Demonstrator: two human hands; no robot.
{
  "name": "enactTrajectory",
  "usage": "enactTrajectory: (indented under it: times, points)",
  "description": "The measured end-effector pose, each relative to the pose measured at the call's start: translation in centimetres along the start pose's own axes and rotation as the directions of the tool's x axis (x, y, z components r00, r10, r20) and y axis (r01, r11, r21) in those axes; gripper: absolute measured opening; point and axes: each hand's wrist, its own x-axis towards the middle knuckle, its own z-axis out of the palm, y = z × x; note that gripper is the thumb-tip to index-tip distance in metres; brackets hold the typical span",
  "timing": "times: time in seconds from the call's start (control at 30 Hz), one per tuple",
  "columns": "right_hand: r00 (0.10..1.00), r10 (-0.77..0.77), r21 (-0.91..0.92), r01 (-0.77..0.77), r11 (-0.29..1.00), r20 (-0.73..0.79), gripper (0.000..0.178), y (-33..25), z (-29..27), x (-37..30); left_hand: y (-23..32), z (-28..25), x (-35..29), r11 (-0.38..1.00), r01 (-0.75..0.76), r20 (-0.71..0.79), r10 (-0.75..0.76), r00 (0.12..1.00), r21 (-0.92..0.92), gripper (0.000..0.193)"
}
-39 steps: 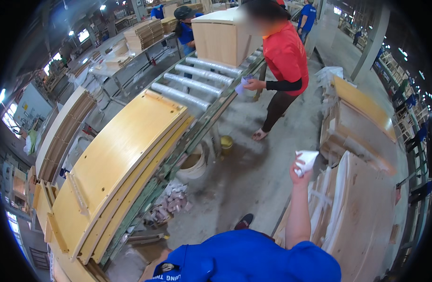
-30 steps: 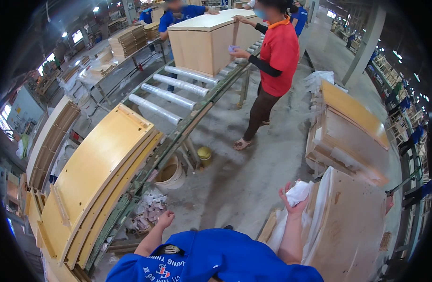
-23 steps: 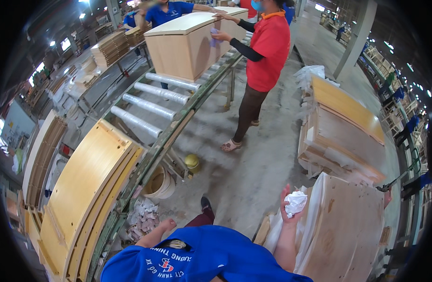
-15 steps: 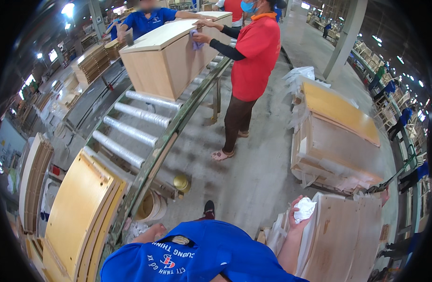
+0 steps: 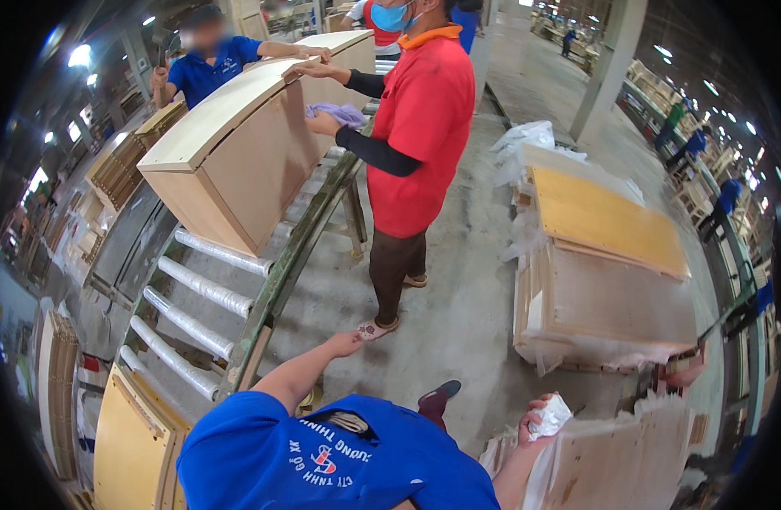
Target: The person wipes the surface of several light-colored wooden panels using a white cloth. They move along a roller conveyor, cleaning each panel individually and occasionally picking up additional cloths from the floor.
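Observation:
My right hand [image 5: 531, 422] is closed around a crumpled white wad [image 5: 550, 417], which could be cloth or paper. It is above the near stack of wooden panels [image 5: 624, 459] on my right. My left hand [image 5: 346, 343] is out in front of me with its fingers curled together, and nothing shows in it. Farther ahead, a long pale wooden cabinet [image 5: 246, 183] lies on the roller conveyor [image 5: 205, 286]. A person in red [image 5: 424, 127] touches the cabinet's top with one hand and has a purple cloth [image 5: 337, 115] in the other.
Across the cabinet, a co-worker in blue [image 5: 212, 72] rests one hand on it and raises a tool. Yellow curved panels [image 5: 135, 442] stand at the near left. On the right is a wrapped panel stack [image 5: 603, 293] with a yellow top board [image 5: 607, 217]. A pillar [image 5: 610, 76] rises behind.
I have moved forward along the conveyor, so the cabinet and the person in red appear nearer. My left arm has swung out ahead. The white wad stays in my right hand.

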Motion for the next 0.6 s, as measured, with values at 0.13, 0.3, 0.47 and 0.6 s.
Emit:
enactTrajectory:
  times: [0.13, 0.3, 0.47, 0.6]
  points:
    - [0.997, -0.076, 0.007, 0.076, 0.997, -0.027, 0.052, -4.7, 0.4, 6.7, 4.6, 2.6, 6.6, 0.997, -0.034, 0.155, 0.024, 0.988, 0.062, 0.038]
    - [0.999, -0.024, -0.115, 0.019, 0.993, -0.043, 0.053, -10.4, 3.0, 17.6, 8.1, 4.4, 11.5, 0.988, -0.048, 0.374, -0.011, 0.927, 0.147, 0.039]
    - [0.997, 0.069, -0.144, -0.074, 0.987, -0.039, 0.055, -10.7, 4.0, 28.1, 9.4, 3.2, 16.3, 0.995, 0.036, 0.36, -0.069, 0.93, 0.096, 0.04]
    - [0.986, 0.078, -0.09, -0.092, 0.992, -0.149, 0.055, -9.2, 3.4, 35.7, 9.7, 0.7, 21.5, 0.99, 0.053, 0.333, -0.094, 0.938, 0.131, 0.04]
